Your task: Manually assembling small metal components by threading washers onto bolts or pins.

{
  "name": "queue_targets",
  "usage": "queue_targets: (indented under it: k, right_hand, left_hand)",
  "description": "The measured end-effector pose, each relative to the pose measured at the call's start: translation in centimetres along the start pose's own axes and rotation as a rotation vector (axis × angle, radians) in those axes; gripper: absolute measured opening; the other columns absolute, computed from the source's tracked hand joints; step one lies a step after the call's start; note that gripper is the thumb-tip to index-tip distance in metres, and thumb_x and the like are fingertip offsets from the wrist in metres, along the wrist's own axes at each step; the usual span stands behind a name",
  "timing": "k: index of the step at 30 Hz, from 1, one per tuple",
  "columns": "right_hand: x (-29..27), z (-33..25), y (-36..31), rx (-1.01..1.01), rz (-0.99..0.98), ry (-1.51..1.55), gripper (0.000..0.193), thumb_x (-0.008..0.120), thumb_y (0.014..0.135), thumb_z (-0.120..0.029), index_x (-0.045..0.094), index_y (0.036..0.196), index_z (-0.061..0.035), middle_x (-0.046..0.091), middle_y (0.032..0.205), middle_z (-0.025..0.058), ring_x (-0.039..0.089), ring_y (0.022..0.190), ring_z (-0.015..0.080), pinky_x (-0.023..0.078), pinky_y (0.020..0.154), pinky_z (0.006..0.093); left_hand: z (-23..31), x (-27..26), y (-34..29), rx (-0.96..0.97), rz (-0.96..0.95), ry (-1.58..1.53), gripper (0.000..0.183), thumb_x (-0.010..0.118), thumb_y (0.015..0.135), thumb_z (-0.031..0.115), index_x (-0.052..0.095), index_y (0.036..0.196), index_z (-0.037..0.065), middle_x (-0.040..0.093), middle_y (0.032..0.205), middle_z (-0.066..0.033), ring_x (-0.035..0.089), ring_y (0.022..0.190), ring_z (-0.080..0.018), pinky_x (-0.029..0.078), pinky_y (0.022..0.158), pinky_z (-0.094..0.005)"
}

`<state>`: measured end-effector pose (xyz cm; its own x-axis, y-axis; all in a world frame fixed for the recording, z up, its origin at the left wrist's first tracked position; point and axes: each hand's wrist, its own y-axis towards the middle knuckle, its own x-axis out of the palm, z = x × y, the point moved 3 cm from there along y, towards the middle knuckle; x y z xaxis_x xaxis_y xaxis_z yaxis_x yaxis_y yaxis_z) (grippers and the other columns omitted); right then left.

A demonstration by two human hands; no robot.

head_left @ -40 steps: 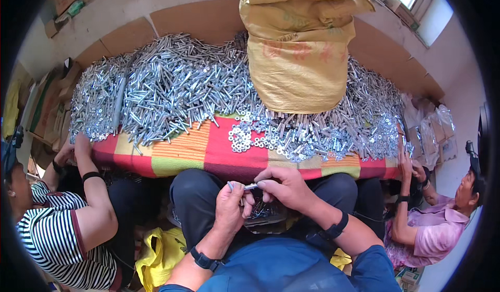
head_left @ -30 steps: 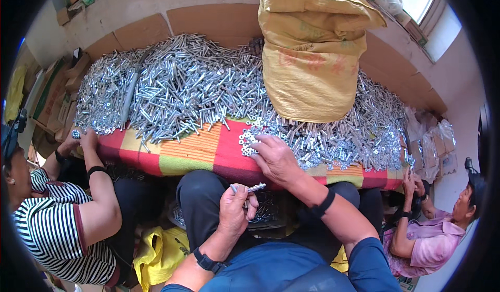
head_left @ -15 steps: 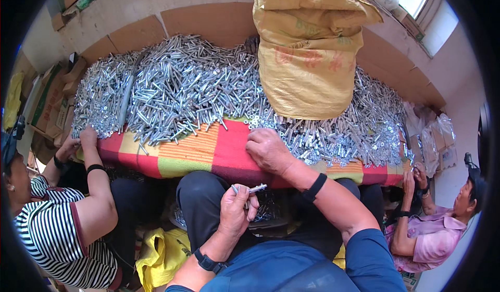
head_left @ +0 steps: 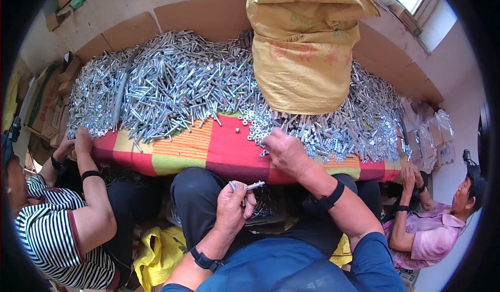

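My left hand [head_left: 234, 206] is closed around one or more metal bolts, held above my lap. One threaded bolt [head_left: 255, 185] sticks out to the right past the thumb and carries small fittings near its end. At the near edge of the pile, my right hand [head_left: 284, 150] reaches down with curled fingers beside loose nuts [head_left: 255, 130]. Whatever its fingertips pinch is hidden. Behind the nuts spreads a large heap of silvery bolts [head_left: 182, 86]. A single nut [head_left: 237, 130] lies apart on the checkered cloth [head_left: 229, 149].
A yellow woven sack [head_left: 302, 68] rests on the heap, with cardboard [head_left: 203, 18] along the back. Two people work alongside, one in a striped shirt [head_left: 52, 240] at left, one in a pink shirt [head_left: 427, 235] at right. A yellow bag [head_left: 159, 255] lies below.
My right hand has moved slightly right and lifted off the cloth's edge, exposing more nuts, some now spread on the red patch. My left hand keeps its grip on the bolts.
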<state>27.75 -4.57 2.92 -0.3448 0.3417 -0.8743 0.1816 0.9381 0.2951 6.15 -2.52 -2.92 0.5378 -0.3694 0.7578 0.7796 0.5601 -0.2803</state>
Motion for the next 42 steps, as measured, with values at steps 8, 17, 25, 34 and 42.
queue_targets:
  k: [8,17,25,34,42]
  right_hand:
    - [1.3,-0.4,-0.8,-0.025,-0.244,-0.092,0.007,0.064,0.087,-0.007,0.061,0.093,-0.0050,0.060,0.088,0.0157,0.066,0.075,0.0400,0.054,0.063,0.0491]
    - [0.6,1.0,-1.6,0.013,-0.078,0.124,0.012,0.066,0.081,-0.005,0.058,0.088,0.0002,0.061,0.082,0.0197,0.064,0.077,0.0419,0.052,0.068,0.0496]
    - [-2.2,-2.6,-5.8,0.556,-0.192,1.002,0.013,0.067,0.091,-0.007,0.066,0.099,0.0023,0.068,0.077,0.0035,0.066,0.068,0.0088,0.053,0.061,0.0261]
    - [-2.2,-4.3,-7.1,0.299,-0.130,0.827,0.013,0.068,0.088,0.001,0.066,0.101,0.0015,0.068,0.087,0.0040,0.067,0.075,0.0100,0.053,0.066,0.0253]
    - [-2.6,-5.0,-8.1,0.364,-0.067,0.861,0.014,0.069,0.086,0.002,0.067,0.100,0.0043,0.070,0.085,0.0091,0.070,0.073,0.0142,0.056,0.066,0.0296]
  left_hand:
    - [-0.4,0.0,0.1,-0.019,0.010,0.026,0.025,0.055,0.107,0.030,0.053,0.094,0.008,0.065,0.074,-0.0113,0.051,0.045,-0.0131,0.039,0.041,-0.0235]
    - [-0.3,0.2,0.3,0.013,-0.008,0.026,0.025,0.055,0.107,0.029,0.053,0.095,0.008,0.064,0.073,-0.0110,0.050,0.045,-0.0126,0.038,0.040,-0.0235]
    - [-0.2,0.4,0.3,-0.016,0.012,0.020,0.025,0.054,0.107,0.029,0.055,0.095,0.007,0.064,0.073,-0.0105,0.050,0.045,-0.0117,0.038,0.040,-0.0224]
    - [-0.7,0.3,0.4,-0.032,-0.011,0.164,0.027,0.053,0.108,0.031,0.054,0.092,0.009,0.063,0.070,-0.0089,0.048,0.043,-0.0113,0.035,0.039,-0.0230]
    - [-1.0,0.5,0.5,-0.056,-0.004,0.149,0.021,0.055,0.107,0.023,0.055,0.094,0.006,0.064,0.073,-0.0100,0.051,0.045,-0.0109,0.038,0.041,-0.0225]
